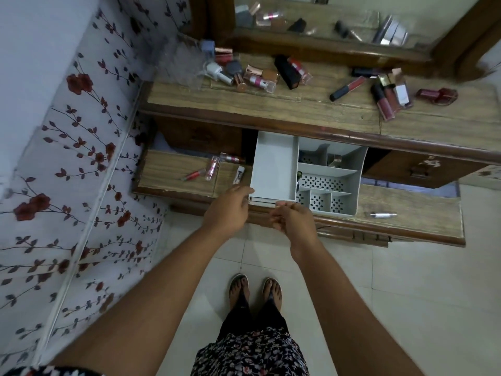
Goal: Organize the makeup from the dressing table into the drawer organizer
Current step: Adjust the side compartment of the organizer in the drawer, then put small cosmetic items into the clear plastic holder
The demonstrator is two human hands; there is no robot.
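Note:
A white drawer organizer (273, 164) with several compartments sits in the open wooden drawer (412, 210). My left hand (230, 207) reaches to the organizer's near left corner, fingers relaxed and touching its edge. My right hand (292, 221) hovers just in front of the organizer's near edge with fingers loosely curled, holding nothing that I can see. Lip glosses, lipsticks and bottles lie scattered on the dressing table top (271, 104), one group at the left (252, 77) and another at the right (390, 93). A few lip glosses (211, 166) lie loose in the drawer's left part.
A silver tube (383, 214) lies in the drawer's right part. A dark red bottle (437, 95) lies at the table's right end. The mirror (325, 20) stands behind the table. A flowered cloth (67, 172) hangs at the left. My feet stand on the tiled floor (406, 294).

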